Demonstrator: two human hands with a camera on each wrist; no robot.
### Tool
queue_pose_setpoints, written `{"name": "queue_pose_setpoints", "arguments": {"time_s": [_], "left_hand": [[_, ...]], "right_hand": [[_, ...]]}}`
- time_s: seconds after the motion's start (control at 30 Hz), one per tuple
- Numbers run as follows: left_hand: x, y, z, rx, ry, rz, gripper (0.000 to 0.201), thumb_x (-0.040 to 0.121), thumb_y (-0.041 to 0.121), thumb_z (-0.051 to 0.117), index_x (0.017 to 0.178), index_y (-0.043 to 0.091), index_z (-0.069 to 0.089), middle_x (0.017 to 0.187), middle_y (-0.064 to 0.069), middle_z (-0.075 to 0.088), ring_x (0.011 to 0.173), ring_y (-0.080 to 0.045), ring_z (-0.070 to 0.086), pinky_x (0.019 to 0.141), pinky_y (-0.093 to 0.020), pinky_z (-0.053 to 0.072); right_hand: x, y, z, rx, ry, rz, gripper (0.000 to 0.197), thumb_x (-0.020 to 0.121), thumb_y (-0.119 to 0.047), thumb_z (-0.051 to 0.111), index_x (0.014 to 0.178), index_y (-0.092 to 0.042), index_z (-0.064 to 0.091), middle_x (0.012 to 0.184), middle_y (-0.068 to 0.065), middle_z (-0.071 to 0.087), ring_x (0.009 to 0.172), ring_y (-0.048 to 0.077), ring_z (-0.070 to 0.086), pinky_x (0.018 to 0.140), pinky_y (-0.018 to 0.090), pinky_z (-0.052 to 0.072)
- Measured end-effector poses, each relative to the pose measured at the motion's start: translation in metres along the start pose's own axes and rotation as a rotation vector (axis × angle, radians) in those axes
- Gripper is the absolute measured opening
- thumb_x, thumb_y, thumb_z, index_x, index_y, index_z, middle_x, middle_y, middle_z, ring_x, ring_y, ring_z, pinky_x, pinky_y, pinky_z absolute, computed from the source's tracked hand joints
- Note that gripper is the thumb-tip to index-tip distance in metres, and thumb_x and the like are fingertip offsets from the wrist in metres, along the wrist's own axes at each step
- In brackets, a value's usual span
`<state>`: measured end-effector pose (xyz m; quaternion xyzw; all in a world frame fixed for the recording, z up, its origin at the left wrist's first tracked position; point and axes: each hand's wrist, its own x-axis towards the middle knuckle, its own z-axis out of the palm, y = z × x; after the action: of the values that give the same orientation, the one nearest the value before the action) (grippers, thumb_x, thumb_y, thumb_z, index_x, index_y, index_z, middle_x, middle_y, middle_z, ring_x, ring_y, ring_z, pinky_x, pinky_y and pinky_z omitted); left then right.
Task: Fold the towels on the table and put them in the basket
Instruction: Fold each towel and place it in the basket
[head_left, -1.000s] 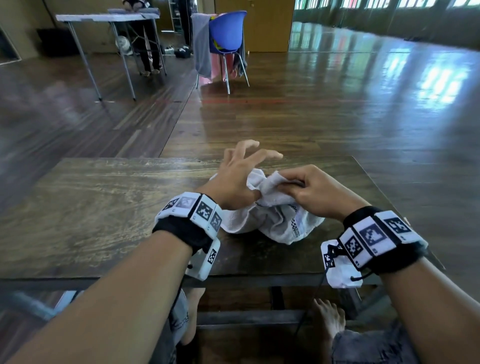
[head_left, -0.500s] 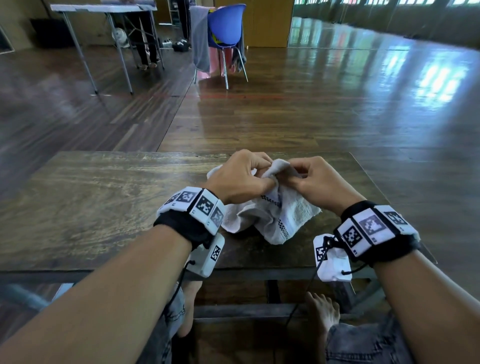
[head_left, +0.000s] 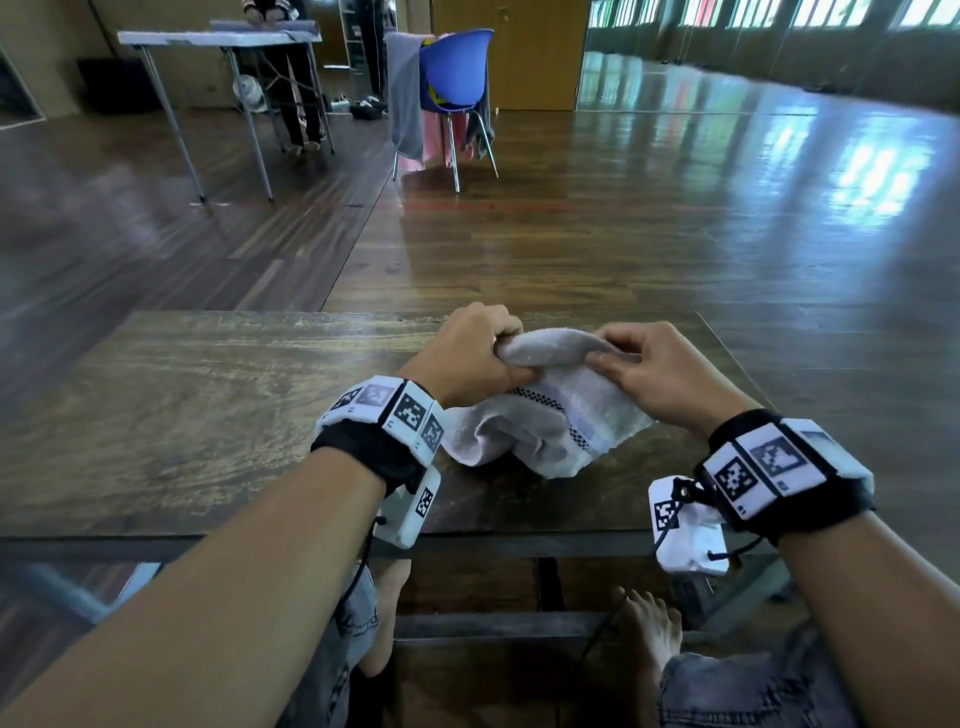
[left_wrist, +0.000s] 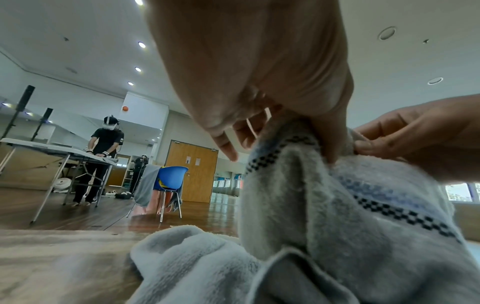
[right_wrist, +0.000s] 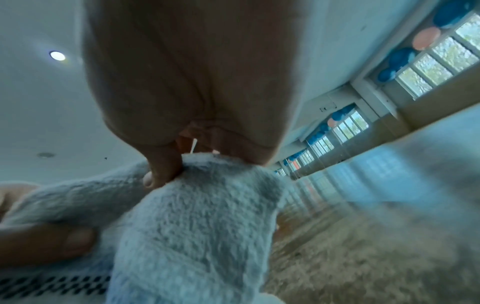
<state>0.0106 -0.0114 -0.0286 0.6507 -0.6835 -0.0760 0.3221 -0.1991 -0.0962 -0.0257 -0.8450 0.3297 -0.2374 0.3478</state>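
Observation:
A white towel (head_left: 540, 426) with a black checkered stripe lies bunched on the dark wooden table (head_left: 182, 415), its top edge lifted. My left hand (head_left: 467, 358) grips that edge on the left, fingers curled round the cloth. My right hand (head_left: 644, 369) pinches the same edge on the right between thumb and fingers. In the left wrist view the towel (left_wrist: 324, 216) hangs from my left hand (left_wrist: 298, 127) down onto the table. The right wrist view shows my right hand (right_wrist: 182, 160) pinching the towel (right_wrist: 194, 226). No basket is in view.
The table's far edge (head_left: 363, 314) lies just beyond my hands, its right edge (head_left: 727, 353) close to my right hand. On the floor beyond stand a blue chair (head_left: 452, 88) draped with cloths and a folding table (head_left: 218, 39) where another person works.
My left hand, fingers spread a second ago, has closed on the towel. Both hands have moved apart along the top edge, stretching it between them.

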Motion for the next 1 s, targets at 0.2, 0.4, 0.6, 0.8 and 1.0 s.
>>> {"name": "queue_pose_setpoints", "arguments": {"time_s": [0.2,0.4,0.6,0.8,1.0], "left_hand": [[-0.014,0.008,-0.028,-0.433,-0.096,-0.121,0.019,0.076,0.023,0.084,0.077,0.007,0.073,0.104,-0.012,0.065,0.085,-0.018,0.064,0.079,-0.036,0.054],[-0.011,0.036,-0.078,-0.286,-0.077,-0.107,0.042,0.082,0.03,0.078,0.076,-0.007,0.06,0.065,-0.005,0.053,0.061,-0.014,0.049,0.056,-0.023,0.035],[-0.018,0.046,-0.112,0.109,-0.008,-0.005,0.059,0.079,0.049,0.077,0.066,-0.003,0.054,0.053,0.001,0.039,0.046,-0.004,0.031,0.046,-0.017,0.026],[-0.024,0.036,-0.134,0.153,0.101,-0.066,0.03,0.088,0.037,0.073,0.084,0.008,0.075,0.058,-0.002,0.051,0.049,-0.006,0.037,0.05,-0.019,0.031],[-0.032,0.039,-0.138,-0.283,0.099,-0.143,0.029,0.083,0.037,0.073,0.1,0.015,0.079,0.089,-0.021,0.074,0.073,-0.015,0.059,0.074,-0.042,0.054]], "right_hand": [[-0.011,-0.012,-0.037,-0.101,0.111,-0.036,0.019,0.089,-0.045,0.069,0.08,-0.03,0.075,0.079,-0.002,0.075,0.082,0.024,0.07,0.081,0.045,0.056],[-0.016,-0.031,-0.07,-0.128,0.132,-0.086,0.015,0.091,-0.022,0.072,0.08,-0.032,0.074,0.081,-0.006,0.074,0.079,0.009,0.069,0.076,0.029,0.053],[-0.025,-0.052,-0.098,-0.318,0.19,-0.047,0.027,0.093,-0.017,0.07,0.073,-0.035,0.07,0.073,-0.012,0.07,0.069,0.005,0.06,0.061,0.022,0.04],[-0.034,-0.055,-0.106,-0.292,0.541,-0.146,0.024,0.094,-0.013,0.057,0.082,-0.03,0.071,0.073,-0.019,0.066,0.083,0.025,0.064,0.086,0.04,0.05],[-0.041,-0.029,-0.106,-0.205,0.392,-0.079,0.033,0.09,-0.006,0.068,0.077,-0.036,0.07,0.072,-0.019,0.071,0.074,0.014,0.069,0.069,0.031,0.053]]}}
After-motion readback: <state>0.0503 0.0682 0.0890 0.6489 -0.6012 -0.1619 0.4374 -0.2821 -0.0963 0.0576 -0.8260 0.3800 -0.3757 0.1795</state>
